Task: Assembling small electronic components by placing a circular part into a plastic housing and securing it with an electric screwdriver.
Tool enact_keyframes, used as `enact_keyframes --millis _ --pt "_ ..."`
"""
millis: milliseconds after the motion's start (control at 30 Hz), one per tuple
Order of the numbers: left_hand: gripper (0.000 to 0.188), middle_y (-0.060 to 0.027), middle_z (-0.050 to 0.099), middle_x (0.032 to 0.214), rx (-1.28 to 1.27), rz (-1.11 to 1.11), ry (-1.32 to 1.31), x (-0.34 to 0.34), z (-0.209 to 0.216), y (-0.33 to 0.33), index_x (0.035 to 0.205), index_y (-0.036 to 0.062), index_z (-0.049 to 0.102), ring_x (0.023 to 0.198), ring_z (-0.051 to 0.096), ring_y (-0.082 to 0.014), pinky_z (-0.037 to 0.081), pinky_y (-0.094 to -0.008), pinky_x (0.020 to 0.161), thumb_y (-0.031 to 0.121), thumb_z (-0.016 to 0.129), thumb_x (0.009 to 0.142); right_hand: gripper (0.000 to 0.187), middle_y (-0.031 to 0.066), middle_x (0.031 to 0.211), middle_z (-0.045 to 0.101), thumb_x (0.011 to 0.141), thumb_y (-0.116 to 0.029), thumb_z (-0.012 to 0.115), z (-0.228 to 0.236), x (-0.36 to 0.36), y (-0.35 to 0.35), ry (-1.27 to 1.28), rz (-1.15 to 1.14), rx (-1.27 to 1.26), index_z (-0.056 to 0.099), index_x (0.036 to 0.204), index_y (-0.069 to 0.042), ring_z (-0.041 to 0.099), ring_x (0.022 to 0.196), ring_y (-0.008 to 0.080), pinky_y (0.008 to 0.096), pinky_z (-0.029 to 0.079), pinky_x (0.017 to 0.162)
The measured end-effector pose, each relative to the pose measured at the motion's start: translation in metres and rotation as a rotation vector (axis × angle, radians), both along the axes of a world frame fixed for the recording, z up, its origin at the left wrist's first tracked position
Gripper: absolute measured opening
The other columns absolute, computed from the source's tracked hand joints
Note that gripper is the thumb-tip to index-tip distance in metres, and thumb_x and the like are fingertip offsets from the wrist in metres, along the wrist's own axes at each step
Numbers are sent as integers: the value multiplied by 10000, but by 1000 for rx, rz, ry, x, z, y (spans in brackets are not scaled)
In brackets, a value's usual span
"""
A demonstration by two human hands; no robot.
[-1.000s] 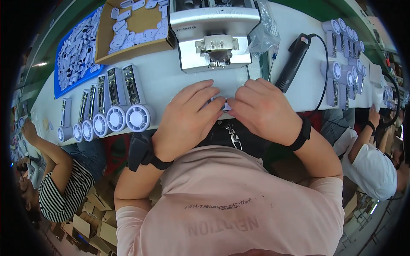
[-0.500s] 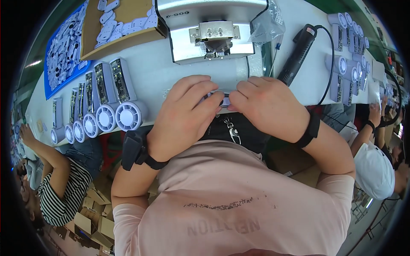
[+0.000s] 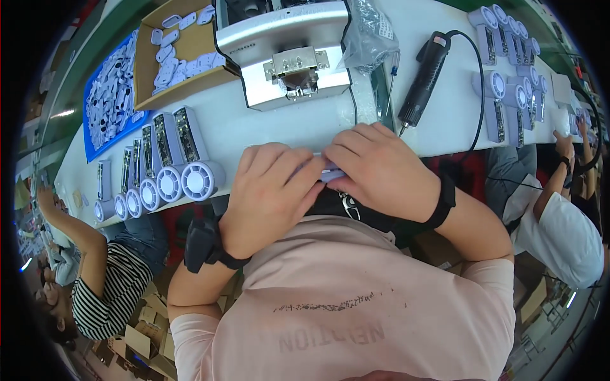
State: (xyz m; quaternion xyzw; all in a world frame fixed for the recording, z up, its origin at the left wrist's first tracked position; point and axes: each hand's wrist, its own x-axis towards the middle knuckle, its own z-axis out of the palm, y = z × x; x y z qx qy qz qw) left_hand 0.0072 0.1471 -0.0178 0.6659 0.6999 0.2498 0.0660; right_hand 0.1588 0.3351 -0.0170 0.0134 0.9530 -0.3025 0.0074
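Note:
Close in front of my body, at the table's near edge, both hands meet around a small pale lilac plastic part (image 3: 330, 173). My left hand (image 3: 270, 190) is closed on its left end, fingers curled over the top. From the other side, my right hand (image 3: 384, 174) pinches it between thumb and bent fingers. Most of the part is hidden by the fingers, so its full shape cannot be told. Left of my left hand stands a row of lilac handheld fan bodies (image 3: 200, 181) with round slotted heads and exposed green circuit boards.
Ahead is a silver machine (image 3: 295, 70). A black electric screwdriver (image 3: 424, 82) with a cable lies to its right, near a plastic bag (image 3: 372, 38). A cardboard box (image 3: 184, 95) and a blue tray (image 3: 89, 136) hold small parts. More fan bodies (image 3: 495, 89) stand right; co-workers sit either side.
The view has turned slightly, shifting the table things in the picture. Both hands are a little nearer my body, still on the part; my right fingers now cover it differently.

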Motion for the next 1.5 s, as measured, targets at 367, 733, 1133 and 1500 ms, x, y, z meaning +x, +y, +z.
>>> enact_keyframes --millis 367,733,1133,1500 --pt "433 -83 682 1053 -195 -2 -106 1 -3 9 1166 47 701 1021 639 -297 541 -423 835 259 820 808 418 114 1079 661 788 -205 844 -12 3 3 59 -12 -70 708 1151 -48 643 1029 325 437 507 898" --pt "357 -71 671 975 -306 -54 87 -3 13 24 1046 51 691 970 632 -290 531 -427 822 264 824 792 419 97 1097 683 807 -207 822 -16 6 9 100 -11 -57 708 1180 -55 656 1017 319 423 526 893" --pt "334 -69 664 940 -197 18 2 -10 3 22 1041 69 702 976 643 -289 525 -425 810 253 795 779 433 156 1037 685 786 -173 823 -6 -13 16 -9 31 -115 694 1167 -12 650 997 390 455 531 877" --pt "394 -124 720 1109 52 476 -191 -79 87 -112 1233 59 721 997 703 -280 574 -407 875 90 799 848 449 199 1224 682 873 -37 733 46 -20 -19 212 -149 -550 663 1315 2 681 1076 355 388 551 913"
